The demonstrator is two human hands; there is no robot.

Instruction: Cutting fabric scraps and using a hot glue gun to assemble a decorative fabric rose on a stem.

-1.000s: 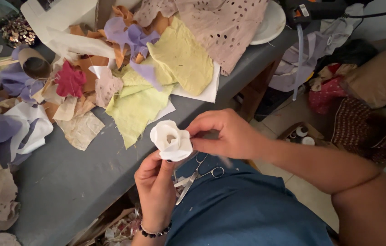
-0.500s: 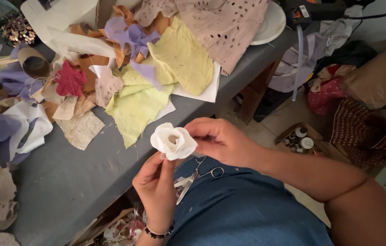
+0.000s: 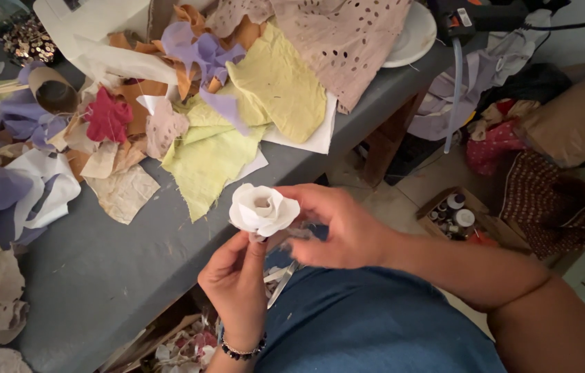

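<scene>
The white fabric rose (image 3: 263, 208) sat between both hands, held just past the near edge of the grey table (image 3: 127, 269), above the person's lap. The left hand (image 3: 237, 283) came up from below, its fingertips (image 3: 256, 243) pinched on the underside of the rose at its base. The right hand (image 3: 337, 228) reached in from the side, its fingers (image 3: 299, 197) curled round the outer petals and touching them; whether they gripped firmly or only pressed could not be told. A dark beaded bracelet (image 3: 243, 351) ringed the left wrist. Just below the hands, a pair of scissors (image 3: 282, 280) lay on the blue-clad lap, partly hidden by the fingers. Farther out on the table lay a heap of cloth scraps: a yellow-green piece (image 3: 209, 162) nearest the rose, a red scrap (image 3: 107, 117), lilac bits (image 3: 199, 52), and a pinkish eyelet fabric (image 3: 348, 41). A white plate (image 3: 413, 34) stood at the table's far corner.
</scene>
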